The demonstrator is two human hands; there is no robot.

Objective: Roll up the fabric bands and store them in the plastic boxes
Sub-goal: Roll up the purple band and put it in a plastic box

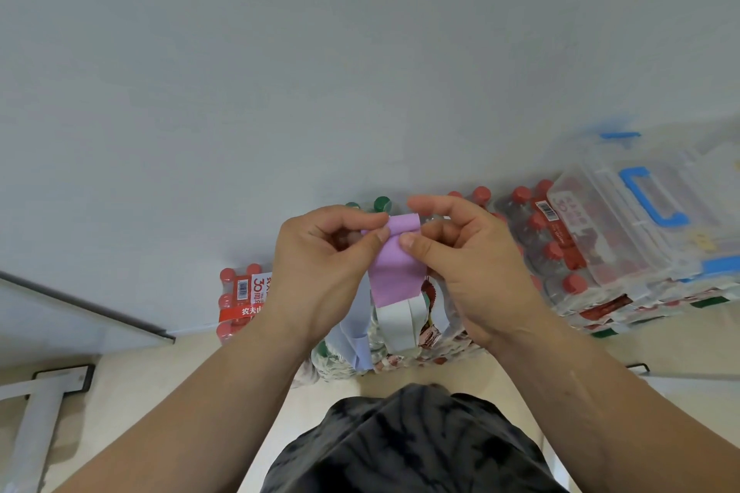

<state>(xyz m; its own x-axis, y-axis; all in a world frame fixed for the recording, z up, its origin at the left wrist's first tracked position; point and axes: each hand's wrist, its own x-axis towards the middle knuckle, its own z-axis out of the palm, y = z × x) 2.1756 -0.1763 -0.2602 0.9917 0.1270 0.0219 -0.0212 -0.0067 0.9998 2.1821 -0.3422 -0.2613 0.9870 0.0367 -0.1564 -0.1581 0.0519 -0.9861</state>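
Observation:
A purple fabric band (394, 272) hangs in front of me, its top end curled into a small roll between both hands. My left hand (324, 272) pinches the roll's left side with thumb and fingers. My right hand (468, 264) pinches its right side. Below the purple band hang a white band (396, 322) and a pale blue band (356, 332). Clear plastic boxes (640, 220) with blue handles and latches stand stacked at the right.
Shrink-wrapped packs of red-capped bottles (556, 252) line the wall behind my hands, with another pack (240, 300) at the left. A grey wall fills the upper view. A metal stand foot (48, 400) lies on the beige floor at the lower left.

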